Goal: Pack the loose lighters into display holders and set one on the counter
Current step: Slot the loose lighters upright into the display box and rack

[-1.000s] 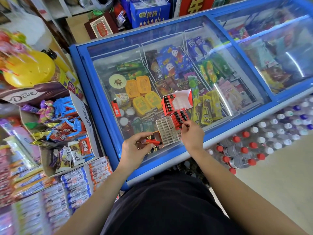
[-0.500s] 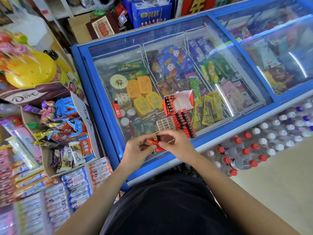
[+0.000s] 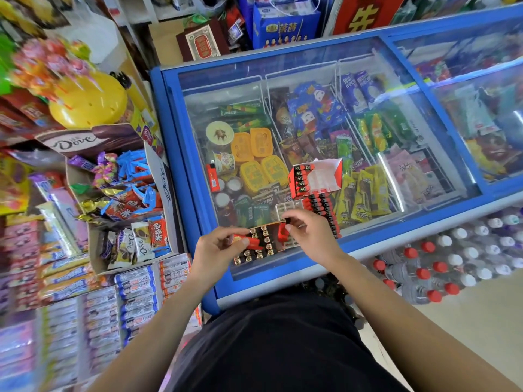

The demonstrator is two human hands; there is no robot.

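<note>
Red lighter (image 3: pixel 282 231) pinched in my right hand (image 3: pixel 314 233); left hand (image 3: pixel 218 250) grips spares (image 3: pixel 244 240) over the box (image 3: pixel 261 247) on the freezer (image 3: pixel 181 165). Mid-loading, I reckon. Next: slot it upright into a free holder (image 3: pixel 288 207) cell.

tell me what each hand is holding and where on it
Left hand grips red lighters lying sideways, fingers round one end. Right hand pinches one upright red lighter near its black top.
</note>
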